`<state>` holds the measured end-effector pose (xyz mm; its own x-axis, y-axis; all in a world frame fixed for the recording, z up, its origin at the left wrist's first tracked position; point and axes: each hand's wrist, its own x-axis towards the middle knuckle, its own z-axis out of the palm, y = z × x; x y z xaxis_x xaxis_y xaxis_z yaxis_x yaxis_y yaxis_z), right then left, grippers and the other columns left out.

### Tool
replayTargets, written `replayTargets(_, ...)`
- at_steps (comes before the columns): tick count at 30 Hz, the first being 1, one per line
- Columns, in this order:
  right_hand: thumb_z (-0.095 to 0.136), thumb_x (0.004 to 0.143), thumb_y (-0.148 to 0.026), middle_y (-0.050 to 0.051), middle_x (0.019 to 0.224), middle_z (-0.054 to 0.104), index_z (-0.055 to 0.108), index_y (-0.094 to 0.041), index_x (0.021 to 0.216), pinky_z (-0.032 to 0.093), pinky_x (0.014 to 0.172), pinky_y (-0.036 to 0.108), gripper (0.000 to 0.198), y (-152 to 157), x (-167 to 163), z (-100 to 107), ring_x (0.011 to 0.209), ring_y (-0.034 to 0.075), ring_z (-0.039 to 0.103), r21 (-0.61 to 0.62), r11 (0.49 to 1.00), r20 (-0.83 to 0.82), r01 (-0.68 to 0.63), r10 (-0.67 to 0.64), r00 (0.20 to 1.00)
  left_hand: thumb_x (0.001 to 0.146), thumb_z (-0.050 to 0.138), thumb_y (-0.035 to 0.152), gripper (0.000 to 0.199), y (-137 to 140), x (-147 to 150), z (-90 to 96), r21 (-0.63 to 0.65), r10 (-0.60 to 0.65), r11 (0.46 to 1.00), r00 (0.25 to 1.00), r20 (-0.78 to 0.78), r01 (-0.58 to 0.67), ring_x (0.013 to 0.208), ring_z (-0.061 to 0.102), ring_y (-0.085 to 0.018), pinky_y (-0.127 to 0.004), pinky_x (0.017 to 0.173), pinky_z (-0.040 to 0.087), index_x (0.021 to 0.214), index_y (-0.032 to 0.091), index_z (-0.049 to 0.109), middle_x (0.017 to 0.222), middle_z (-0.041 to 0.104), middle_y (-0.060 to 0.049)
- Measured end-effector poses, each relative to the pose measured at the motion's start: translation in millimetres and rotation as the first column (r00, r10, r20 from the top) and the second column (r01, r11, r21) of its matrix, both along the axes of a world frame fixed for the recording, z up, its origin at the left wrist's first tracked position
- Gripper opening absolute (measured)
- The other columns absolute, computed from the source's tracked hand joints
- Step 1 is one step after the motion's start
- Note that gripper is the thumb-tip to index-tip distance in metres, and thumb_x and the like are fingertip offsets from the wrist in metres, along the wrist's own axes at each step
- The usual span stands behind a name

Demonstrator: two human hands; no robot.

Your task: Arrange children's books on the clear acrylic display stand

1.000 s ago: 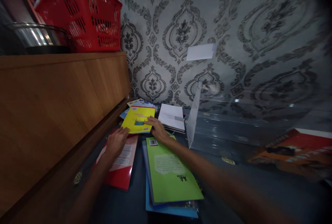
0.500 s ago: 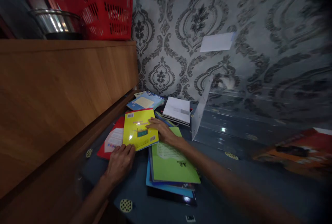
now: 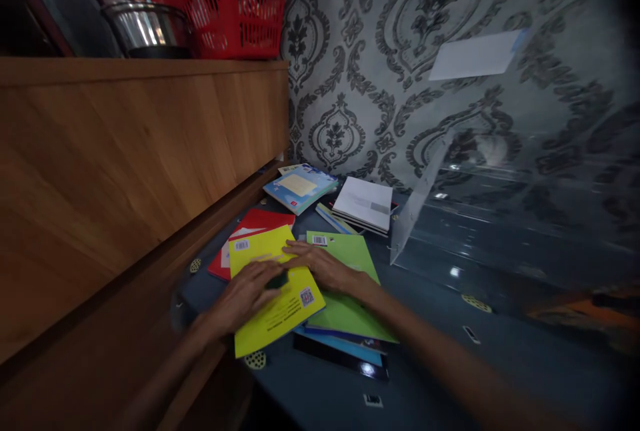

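A yellow book (image 3: 273,334) lies tilted across the other books, its lower corner near the table's front edge. My left hand (image 3: 245,294) rests on its cover from the left with the fingers stretched out. From the right, my right hand (image 3: 325,266) reaches over the book's edge with its fingers on the cover; its thumb is hidden. Beneath my right forearm is a green book (image 3: 343,318), on top of a stack with blue and dark books. A red book (image 3: 265,219) sits partly under the yellow one, at its upper left.
Farther back are light blue books (image 3: 300,184) and a pile of white books (image 3: 363,201). A clear acrylic stand (image 3: 420,208) is on the right of the table (image 3: 425,378). A wooden cabinet (image 3: 140,158) borders the left, bearing a metal pot (image 3: 150,28) and a red basket (image 3: 240,11).
The yellow book has come nearer to me and turned, uncovering more of the red book. My left hand has moved from the book's lower left edge onto its cover. The view has shifted left.
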<state>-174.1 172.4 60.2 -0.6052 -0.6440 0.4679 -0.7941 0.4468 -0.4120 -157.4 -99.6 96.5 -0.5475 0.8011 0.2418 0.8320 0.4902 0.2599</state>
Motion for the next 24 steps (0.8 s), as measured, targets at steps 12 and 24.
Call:
replayTargets(12, 0.062, 0.096, -0.024, 0.013, 0.144, 0.057, 0.07, -0.024, 0.123, 0.037, 0.117, 0.048, 0.029, -18.1, 18.3, 17.6, 0.143, 0.022, 0.043, -0.002, 0.993, -0.058, 0.115, -0.115, 0.992, 0.098, 0.04, 0.041, 0.048, -0.8, -84.5, -20.6, 0.008, 0.434, 0.901, 0.901, 0.003, -0.434, 0.137, 0.048, -0.031, -0.053, 0.113, 0.035, 0.138, 0.016, 0.052, 0.144, 0.056, -0.017)
replayTargets(24, 0.065, 0.093, -0.039, 0.011, 0.142, 0.059, 0.07, -0.035, 0.125, 0.033, 0.114, 0.065, 0.033, 41.9, 124.0, -9.0, 0.141, 0.035, 0.044, -0.225, 0.833, 0.067, 0.505, -0.504, 0.861, 0.097, 0.044, 0.036, 0.05, 71.1, -25.7, -29.9, 0.381, 0.167, 0.887, 0.95, 0.262, -0.261, 0.143, 0.041, -0.028, -0.048, 0.117, 0.035, 0.142, 0.016, 0.043, 0.151, 0.046, -0.018)
